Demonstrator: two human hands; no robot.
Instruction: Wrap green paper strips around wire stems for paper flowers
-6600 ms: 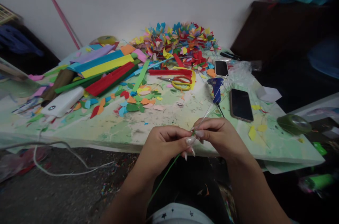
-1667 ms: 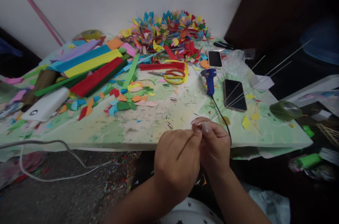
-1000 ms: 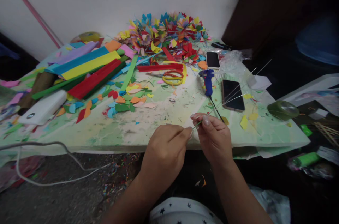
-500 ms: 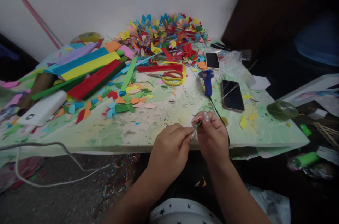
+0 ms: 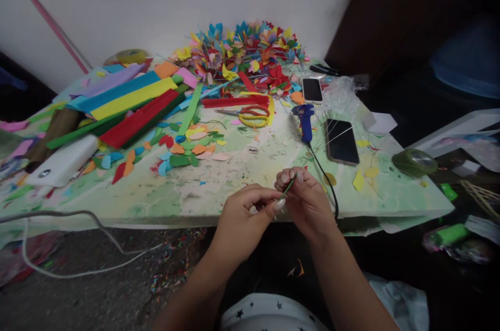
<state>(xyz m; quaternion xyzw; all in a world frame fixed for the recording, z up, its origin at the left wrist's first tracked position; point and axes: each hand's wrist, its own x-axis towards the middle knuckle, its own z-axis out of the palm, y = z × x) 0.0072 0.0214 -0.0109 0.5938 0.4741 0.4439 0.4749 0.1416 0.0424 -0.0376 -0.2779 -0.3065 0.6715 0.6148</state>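
Between my two hands, just past the table's front edge, is a thin green stem (image 5: 288,188). My left hand (image 5: 250,216) pinches its lower end between thumb and forefinger. My right hand (image 5: 307,198) grips the upper end, with its fingers curled around it. Whether anything else sits inside the right fingers is hidden. Beyond the right hand a blue hot glue gun (image 5: 305,125) lies on the table, its black cord running down behind that hand. Scissors (image 5: 252,116) with red and yellow handles rest farther back, beside a red paper strip (image 5: 234,102).
Many paper flowers (image 5: 246,49) are heaped against the wall. Coloured paper strips (image 5: 133,96), cut petals (image 5: 187,151) and a white power bank-like box (image 5: 64,161) lie on the left. A dark phone (image 5: 342,141), a smaller phone (image 5: 312,90) and a green tape roll (image 5: 414,162) are on the right.
My left thumb and forefinger have shifted slightly down and left along the stem, and more of the green now shows. My right hand has moved a little left.
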